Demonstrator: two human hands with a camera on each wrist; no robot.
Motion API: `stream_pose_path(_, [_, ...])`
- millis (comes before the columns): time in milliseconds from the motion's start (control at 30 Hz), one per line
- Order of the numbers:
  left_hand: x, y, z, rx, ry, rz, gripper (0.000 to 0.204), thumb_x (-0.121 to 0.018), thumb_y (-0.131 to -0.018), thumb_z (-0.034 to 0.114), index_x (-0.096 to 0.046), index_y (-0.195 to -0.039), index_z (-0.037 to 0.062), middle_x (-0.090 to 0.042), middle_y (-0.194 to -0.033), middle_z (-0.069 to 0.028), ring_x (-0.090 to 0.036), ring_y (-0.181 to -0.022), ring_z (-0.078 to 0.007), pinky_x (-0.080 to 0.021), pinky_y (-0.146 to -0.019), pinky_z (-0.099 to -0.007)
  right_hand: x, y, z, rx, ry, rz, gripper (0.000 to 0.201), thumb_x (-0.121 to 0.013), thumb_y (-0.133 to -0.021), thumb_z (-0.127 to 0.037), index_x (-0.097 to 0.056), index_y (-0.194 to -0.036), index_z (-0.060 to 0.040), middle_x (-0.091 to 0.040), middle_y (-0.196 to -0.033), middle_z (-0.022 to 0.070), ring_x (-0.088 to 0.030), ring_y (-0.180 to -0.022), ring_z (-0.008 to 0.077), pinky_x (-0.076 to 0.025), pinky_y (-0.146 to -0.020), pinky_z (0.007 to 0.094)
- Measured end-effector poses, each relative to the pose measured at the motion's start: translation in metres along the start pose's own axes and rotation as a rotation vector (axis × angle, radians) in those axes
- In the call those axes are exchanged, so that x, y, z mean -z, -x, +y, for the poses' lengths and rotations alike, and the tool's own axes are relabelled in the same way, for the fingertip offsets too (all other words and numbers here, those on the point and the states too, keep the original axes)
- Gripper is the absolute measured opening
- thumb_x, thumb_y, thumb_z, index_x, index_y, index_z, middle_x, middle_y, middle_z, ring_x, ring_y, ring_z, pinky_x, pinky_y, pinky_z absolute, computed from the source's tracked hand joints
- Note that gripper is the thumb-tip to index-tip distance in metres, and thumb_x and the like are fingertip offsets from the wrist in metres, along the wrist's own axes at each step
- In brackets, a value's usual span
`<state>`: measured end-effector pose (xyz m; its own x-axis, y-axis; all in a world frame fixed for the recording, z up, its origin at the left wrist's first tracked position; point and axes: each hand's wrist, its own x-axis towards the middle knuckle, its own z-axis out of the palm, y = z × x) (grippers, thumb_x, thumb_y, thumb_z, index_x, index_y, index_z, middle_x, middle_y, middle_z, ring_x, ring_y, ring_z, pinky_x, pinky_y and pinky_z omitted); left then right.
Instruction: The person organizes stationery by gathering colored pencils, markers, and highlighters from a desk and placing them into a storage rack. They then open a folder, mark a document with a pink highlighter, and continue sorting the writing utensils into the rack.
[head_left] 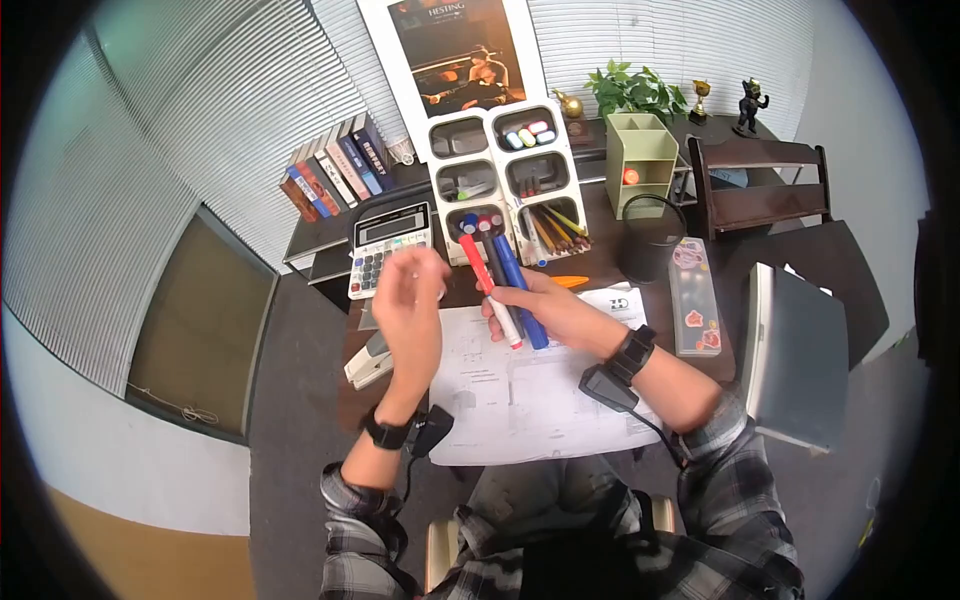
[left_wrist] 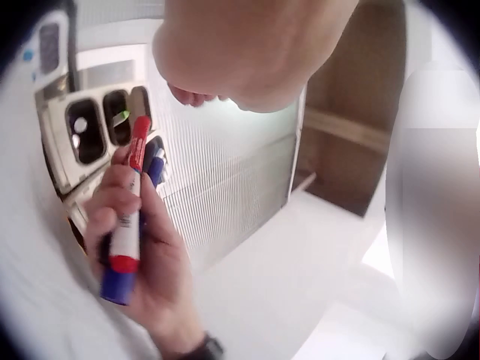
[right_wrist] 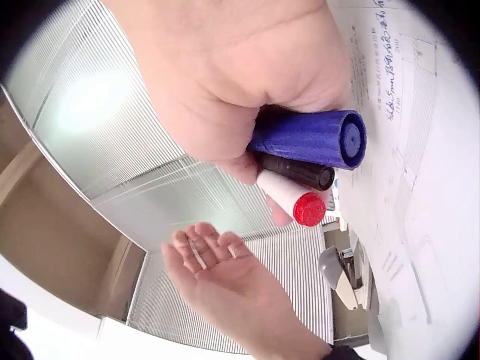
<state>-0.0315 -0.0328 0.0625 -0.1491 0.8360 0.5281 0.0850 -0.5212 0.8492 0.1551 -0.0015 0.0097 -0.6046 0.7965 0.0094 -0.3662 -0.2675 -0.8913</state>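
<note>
My right hand (head_left: 568, 312) grips a bundle of three markers above the papers (head_left: 480, 410). A red-and-white marker (head_left: 478, 266), a thick blue marker (head_left: 511, 264) and a black marker (right_wrist: 300, 171) lie side by side in its fingers. In the right wrist view their ends stick out below the palm. My left hand (head_left: 408, 308) is raised to the left of the markers, apart from them. It holds nothing, and its fingers are loosely bent, palm facing the right hand in the right wrist view. Just behind the markers stands a white desk organizer (head_left: 491, 165) with compartments of stationery.
A calculator (head_left: 392, 240) and a stapler (head_left: 368, 364) are at the left. On the right stand a black mesh pen cup (head_left: 645, 255), a clear stickered pencil case (head_left: 695, 300) and a green box (head_left: 640, 150). An orange object (head_left: 571, 282) lies behind the right hand.
</note>
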Motion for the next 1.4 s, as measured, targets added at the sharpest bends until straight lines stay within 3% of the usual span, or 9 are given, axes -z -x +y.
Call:
stream_pose_path(67, [-0.015, -0.013, -0.01, 0.008, 0.007, 0.056, 0.022, -0.056, -0.1, 0.024, -0.061, -0.103, 0.0031, -0.062, -0.098, -0.0042, -0.062, -0.09, -0.0157, -0.049, -0.082, -0.0289, -0.002, 0.001, -0.002, -0.001, 0.028, 0.001, 0.026, -0.058, -0.1, -0.021, -0.054, -0.117, -0.0024, -0.066, -0.098, 0.0091, -0.068, -0.081, 0.0189, -0.057, -0.069, 0.0309])
stream_pose_path(133, [-0.027, -0.021, -0.035, 0.302, 0.368, 0.024, 0.027, -0.054, -0.101, 0.029, -0.061, -0.106, 0.0031, -0.063, -0.1, -0.0064, -0.061, -0.086, -0.0145, -0.049, -0.078, -0.029, -0.002, 0.001, -0.003, 0.021, 0.026, 0.013, 0.027, -0.058, -0.1, -0.022, -0.055, -0.117, -0.0018, -0.067, -0.099, 0.0093, -0.068, -0.081, 0.0182, -0.056, -0.067, 0.0299])
stream_pose_path(300, [-0.016, -0.024, -0.062, 0.594, 0.489, -0.551, 0.036, -0.052, -0.102, 0.034, -0.059, -0.115, 0.0015, -0.067, -0.096, -0.0076, -0.065, -0.078, -0.0125, -0.052, -0.063, -0.0242, 0.007, 0.001, 0.001, -0.001, 0.098, 0.007, 0.031, -0.056, -0.101, -0.026, -0.055, -0.119, -0.0014, -0.068, -0.1, 0.0102, -0.068, -0.081, 0.0175, -0.055, -0.066, 0.0286])
stream_pose_path(467, [-0.018, -0.018, -0.079, 0.585, 0.457, -0.431, 0.036, -0.05, -0.103, 0.032, -0.059, -0.114, -0.0005, -0.07, -0.106, -0.0143, -0.067, -0.073, -0.014, -0.053, -0.054, -0.0267, 0.008, -0.006, 0.009, -0.078, 0.096, 0.014, 0.035, -0.055, -0.102, -0.03, -0.055, -0.122, -0.0015, -0.069, -0.103, 0.0124, -0.069, -0.082, 0.0171, -0.056, -0.067, 0.0285])
stream_pose_path(700, [-0.021, -0.015, -0.087, 0.898, 0.565, -0.349, 0.056, -0.043, -0.1, 0.047, -0.06, -0.117, -0.0036, -0.07, -0.104, -0.0148, -0.064, -0.063, -0.0133, -0.051, -0.048, -0.0257, 0.004, -0.007, 0.011, -0.016, 0.057, 0.048, 0.037, -0.052, -0.103, -0.03, -0.053, -0.126, -0.0021, -0.069, -0.107, 0.0129, -0.07, -0.091, 0.0193, -0.057, -0.075, 0.0298])
stream_pose_path(800, [-0.005, -0.02, -0.119, 0.868, 0.778, -0.631, 0.057, -0.041, -0.101, 0.048, -0.062, -0.114, -0.0032, -0.07, -0.101, -0.0133, -0.065, -0.066, -0.0145, -0.053, -0.053, -0.0255, 0.005, -0.006, 0.008, -0.066, 0.003, -0.015, 0.036, -0.052, -0.103, -0.031, -0.052, -0.127, -0.0035, -0.069, -0.108, 0.0124, -0.07, -0.093, 0.0188, -0.057, -0.077, 0.0303])
stream_pose_path(833, [-0.017, -0.015, -0.1, 0.883, 0.598, -0.42, 0.053, -0.044, -0.101, 0.046, -0.064, -0.11, -0.0025, -0.07, -0.098, -0.0126, -0.066, -0.073, -0.0167, -0.054, -0.062, -0.0278, 0.006, -0.005, 0.009, -0.089, 0.05, 0.018, 0.036, -0.053, -0.103, -0.031, -0.052, -0.126, -0.0035, -0.068, -0.105, 0.0111, -0.07, -0.09, 0.0178, -0.057, -0.076, 0.0298])
stream_pose_path(967, [-0.025, -0.011, -0.09, 0.843, 0.594, -0.326, 0.046, -0.049, -0.101, 0.041, -0.064, -0.108, -0.0016, -0.069, -0.094, -0.0108, -0.065, -0.08, -0.0184, -0.053, -0.07, -0.0308, 0.005, -0.005, 0.012, -0.076, 0.189, 0.108, 0.031, -0.053, -0.102, -0.031, -0.053, -0.118, -0.0034, -0.066, -0.093, 0.0063, -0.067, -0.079, 0.0144, -0.056, -0.071, 0.0282])
stream_pose_path(1400, [-0.025, -0.011, -0.083, 0.833, 0.609, -0.458, 0.051, -0.044, -0.102, 0.046, -0.064, -0.112, 0.0005, -0.068, -0.084, -0.0097, -0.062, -0.059, -0.0202, -0.051, -0.051, -0.034, -0.003, -0.002, 0.003, -0.093, 0.262, 0.176, 0.027, -0.054, -0.101, -0.029, -0.057, -0.108, -0.0027, -0.061, -0.083, 0.0042, -0.061, -0.067, 0.0123, -0.053, -0.062, 0.0277])
